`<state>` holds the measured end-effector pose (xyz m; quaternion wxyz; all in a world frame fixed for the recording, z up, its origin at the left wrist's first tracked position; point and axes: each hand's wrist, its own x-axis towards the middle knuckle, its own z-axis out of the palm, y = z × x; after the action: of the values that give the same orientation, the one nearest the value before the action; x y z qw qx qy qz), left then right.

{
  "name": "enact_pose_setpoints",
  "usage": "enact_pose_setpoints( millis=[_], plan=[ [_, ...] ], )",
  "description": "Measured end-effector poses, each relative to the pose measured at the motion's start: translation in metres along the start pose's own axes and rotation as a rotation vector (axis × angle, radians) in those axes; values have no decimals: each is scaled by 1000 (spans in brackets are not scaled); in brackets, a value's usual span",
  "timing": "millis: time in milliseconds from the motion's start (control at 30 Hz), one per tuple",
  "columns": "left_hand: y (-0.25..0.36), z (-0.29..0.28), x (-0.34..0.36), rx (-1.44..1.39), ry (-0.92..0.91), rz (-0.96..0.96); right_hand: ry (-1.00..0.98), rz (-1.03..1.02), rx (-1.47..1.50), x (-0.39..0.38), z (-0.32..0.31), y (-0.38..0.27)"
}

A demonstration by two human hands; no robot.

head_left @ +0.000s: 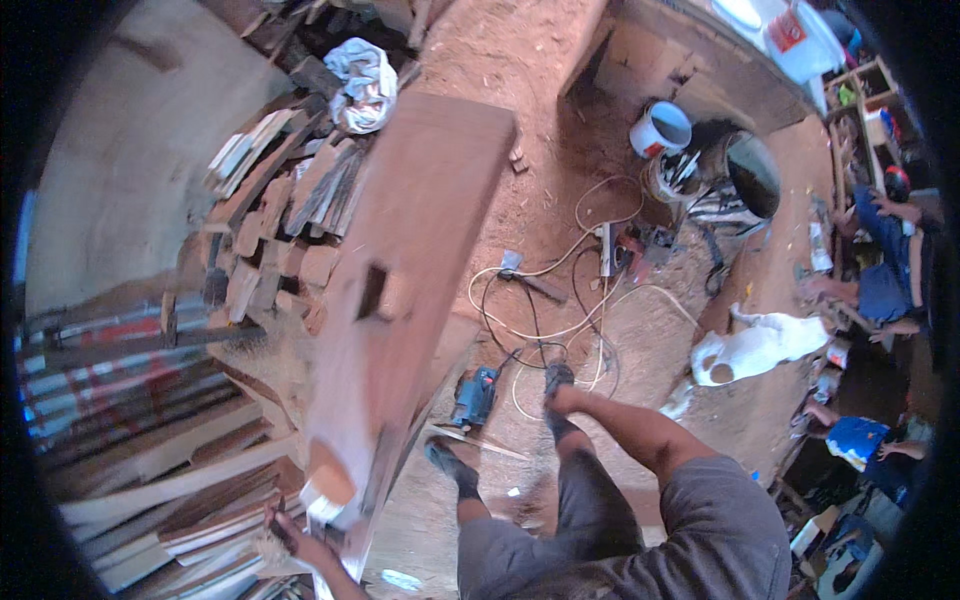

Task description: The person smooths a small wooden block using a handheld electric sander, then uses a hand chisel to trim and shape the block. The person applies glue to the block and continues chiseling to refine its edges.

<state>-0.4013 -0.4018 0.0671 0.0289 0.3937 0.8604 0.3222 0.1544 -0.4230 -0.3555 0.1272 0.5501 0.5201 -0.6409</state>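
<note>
At the lower left, my left hand (285, 532) is beside the near end of a large, thick reddish plank (430, 190). Blur hides its fingers; a dark patch lies against them. The plank runs away from me and has a dark rectangular hole cut through it. My right arm bends inward from a grey sleeve. Its hand (568, 398) appears closed around a small dark thing (557, 374) I cannot make out, above the floor near my shoes. Just left of it, a blue and black power tool (475, 397) lies on the ground.
Cables (540, 330) loop across the dusty floor. A white and brown cat (765, 347) lies to the right. Stacked wood offcuts (270, 220) and boards (200, 500) fill the left. A white bucket (660, 130) stands at the back. Other people (880, 270) sit along the right.
</note>
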Motion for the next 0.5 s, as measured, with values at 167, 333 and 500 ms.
enact_pose_setpoints(
  millis=[167, 333, 500],
  plan=[
    [-41, -1, 41, 39, 37, 123, 431, 377, 149, 158, -87, 116],
    [-23, 34, 47, 36, 32, 154, 561, 430, 171, 247, -150, 127],
    [-15, 8, 48, 77, 38, 172, 502, 376, -83, 271, -156, 97]
  ],
)
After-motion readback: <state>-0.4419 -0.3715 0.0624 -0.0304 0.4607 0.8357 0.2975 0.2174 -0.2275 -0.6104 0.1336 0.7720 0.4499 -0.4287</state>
